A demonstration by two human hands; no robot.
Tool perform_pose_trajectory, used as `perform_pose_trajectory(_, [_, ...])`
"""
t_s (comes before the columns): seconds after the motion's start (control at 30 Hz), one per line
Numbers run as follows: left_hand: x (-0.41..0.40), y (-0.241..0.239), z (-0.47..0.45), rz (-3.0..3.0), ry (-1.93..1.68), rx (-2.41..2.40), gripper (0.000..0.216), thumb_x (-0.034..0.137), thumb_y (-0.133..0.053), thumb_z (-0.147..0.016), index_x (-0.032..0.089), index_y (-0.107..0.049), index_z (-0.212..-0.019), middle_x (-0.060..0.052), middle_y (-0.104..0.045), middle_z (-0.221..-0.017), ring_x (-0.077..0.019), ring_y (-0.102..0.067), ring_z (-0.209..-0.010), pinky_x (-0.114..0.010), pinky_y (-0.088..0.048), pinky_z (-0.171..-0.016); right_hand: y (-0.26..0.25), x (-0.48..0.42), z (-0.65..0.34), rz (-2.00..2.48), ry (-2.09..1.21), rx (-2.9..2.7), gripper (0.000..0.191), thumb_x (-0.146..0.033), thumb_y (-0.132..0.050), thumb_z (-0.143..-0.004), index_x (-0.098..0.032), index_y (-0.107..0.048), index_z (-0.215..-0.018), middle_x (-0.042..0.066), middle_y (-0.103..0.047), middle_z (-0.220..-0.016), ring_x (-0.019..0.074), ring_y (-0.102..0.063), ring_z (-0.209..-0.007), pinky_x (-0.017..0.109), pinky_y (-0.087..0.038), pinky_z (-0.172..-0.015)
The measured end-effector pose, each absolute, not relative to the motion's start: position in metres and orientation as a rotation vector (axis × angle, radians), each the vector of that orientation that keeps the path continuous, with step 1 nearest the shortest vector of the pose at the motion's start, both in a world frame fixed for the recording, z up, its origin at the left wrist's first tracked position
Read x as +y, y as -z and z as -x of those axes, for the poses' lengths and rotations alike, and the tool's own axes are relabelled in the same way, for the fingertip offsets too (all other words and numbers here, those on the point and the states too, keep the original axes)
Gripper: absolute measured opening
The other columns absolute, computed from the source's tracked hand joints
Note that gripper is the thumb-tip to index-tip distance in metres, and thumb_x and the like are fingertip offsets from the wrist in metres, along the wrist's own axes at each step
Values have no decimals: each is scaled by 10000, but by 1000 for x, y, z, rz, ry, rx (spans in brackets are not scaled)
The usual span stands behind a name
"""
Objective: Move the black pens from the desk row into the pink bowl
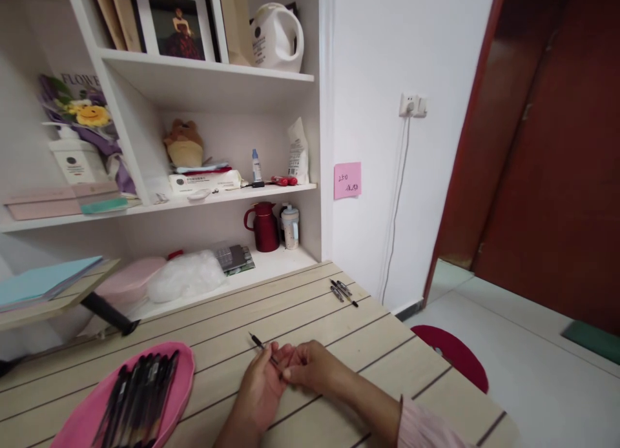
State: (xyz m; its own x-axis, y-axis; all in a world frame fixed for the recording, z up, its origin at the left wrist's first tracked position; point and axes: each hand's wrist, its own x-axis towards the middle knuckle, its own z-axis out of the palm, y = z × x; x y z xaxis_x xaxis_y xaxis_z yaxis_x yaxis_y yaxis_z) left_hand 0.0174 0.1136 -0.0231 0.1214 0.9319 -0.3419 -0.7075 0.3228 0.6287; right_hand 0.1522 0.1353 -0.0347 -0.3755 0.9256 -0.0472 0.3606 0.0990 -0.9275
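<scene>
Above the slatted wooden table, my left hand (261,386) is closed around a dark pen (256,340), whose black pointed end sticks out past the fingers to the upper left. My right hand (312,369) pinches at the pen's rear part, with its fingertips touching the left hand's fingers. The pen's middle and rear are partly hidden by the fingers. To the left of my hands, a pink plate (188,377) holds several dark pens (140,390) lying side by side. Near the table's far right corner lies a small group of pens or pen parts (343,292).
Behind the table stands a white shelf unit (208,67) with a red jug (266,227), a cup (290,226) and a plastic bag (186,277). A raised stand (62,293) is at the left. A red round stool (455,354) stands beyond the table's right edge (436,354).
</scene>
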Motion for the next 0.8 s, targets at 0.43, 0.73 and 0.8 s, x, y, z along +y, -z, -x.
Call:
perform_pose_trajectory(0.43, [107,29,-11,-457,-1140,704,242,413,-569,-767,175,-525,-753,87,-382,-458,10,-200,-287,-130,-82,-315,26,216,-264,2223,-160,-1648,287,-320,-472,-787,-153,-590,-989,133,-635,-997,246,-590,-908,324,-417,-720])
perform_pose_trajectory(0.73, [107,35,-13,-627,-1070,792,334,509,-566,-726,179,-511,-731,85,-384,-430,2,-165,-284,-136,-71,-302,31,227,-255,2276,-153,-1682,261,-224,-417,-814,-133,-608,-967,156,-642,-1007,224,-611,-888,295,-420,-697])
perform_pose_trajectory(0.8, [107,36,-14,-647,-1061,803,339,514,-562,-727,180,-508,-726,87,-378,-424,1,-160,-283,-136,-67,-299,31,224,-256,2278,-144,-1669,249,-180,-412,-799,-135,-614,-938,154,-649,-978,221,-615,-868,288,-416,-672])
